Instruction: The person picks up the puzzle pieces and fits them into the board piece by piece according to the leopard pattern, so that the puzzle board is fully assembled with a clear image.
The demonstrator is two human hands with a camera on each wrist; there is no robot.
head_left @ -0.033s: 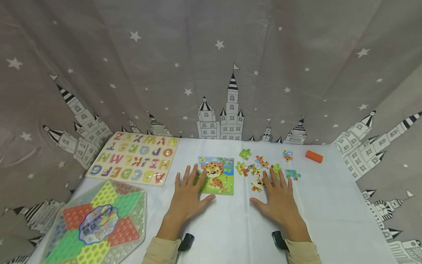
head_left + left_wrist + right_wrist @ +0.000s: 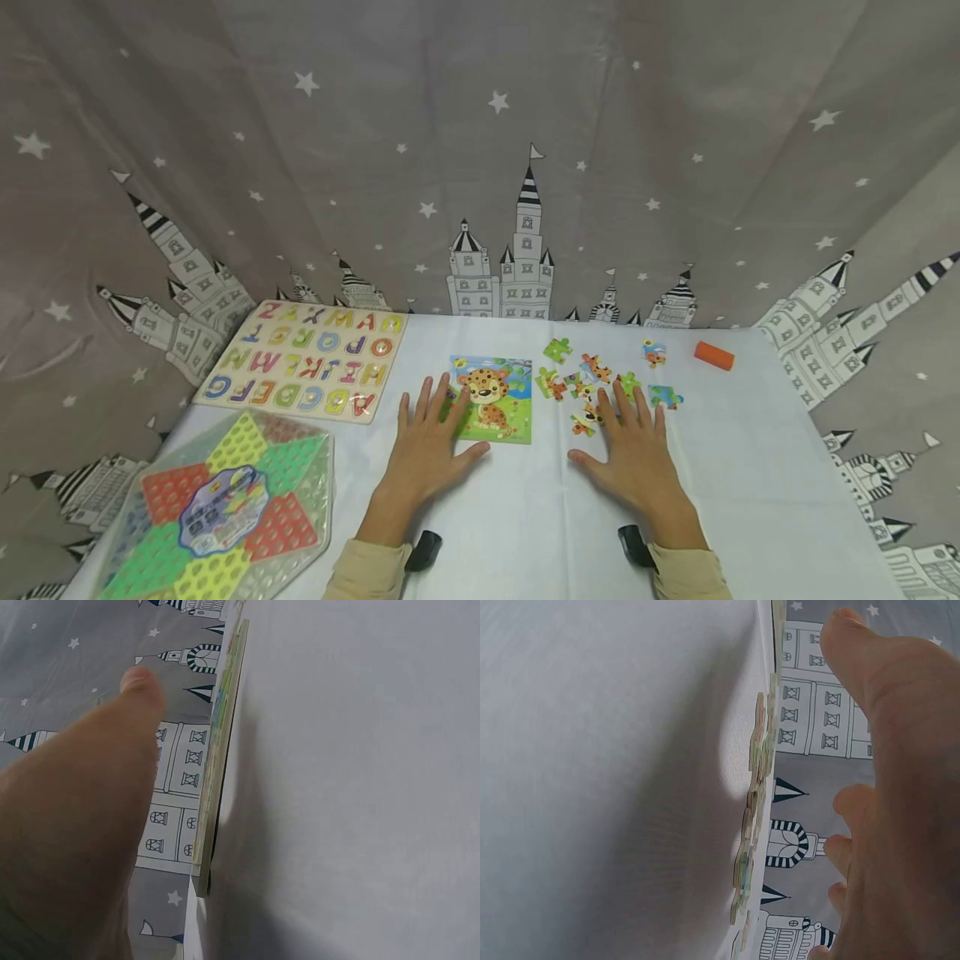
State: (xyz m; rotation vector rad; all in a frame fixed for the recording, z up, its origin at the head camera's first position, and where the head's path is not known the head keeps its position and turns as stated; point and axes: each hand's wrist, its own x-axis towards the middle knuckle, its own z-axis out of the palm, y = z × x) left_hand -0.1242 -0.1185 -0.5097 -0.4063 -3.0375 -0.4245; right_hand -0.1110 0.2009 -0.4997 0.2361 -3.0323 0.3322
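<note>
My left hand [image 2: 427,450] is spread with straight fingers over the left edge of a square leopard puzzle board [image 2: 513,427], hiding part of it. A gap shows between that hand and the board's thin edge [image 2: 223,757] in the left wrist view. To the right, my right hand [image 2: 637,458] is held above a loose group of jigsaw pieces, fingers apart and partly covering them. A green piece [image 2: 557,350] lies at the far side of the group, and a blue-green piece [image 2: 666,397] at its right. Neither hand holds anything.
An alphabet board [image 2: 315,354] with coloured letters lies at the back left. Nearer on the left is a wrapped Chinese checkers board [image 2: 288,529]. An orange cylinder [image 2: 714,356] and another puzzle piece [image 2: 654,353] lie at the back right. A grey castle-print curtain [image 2: 480,167] hangs behind the white table.
</note>
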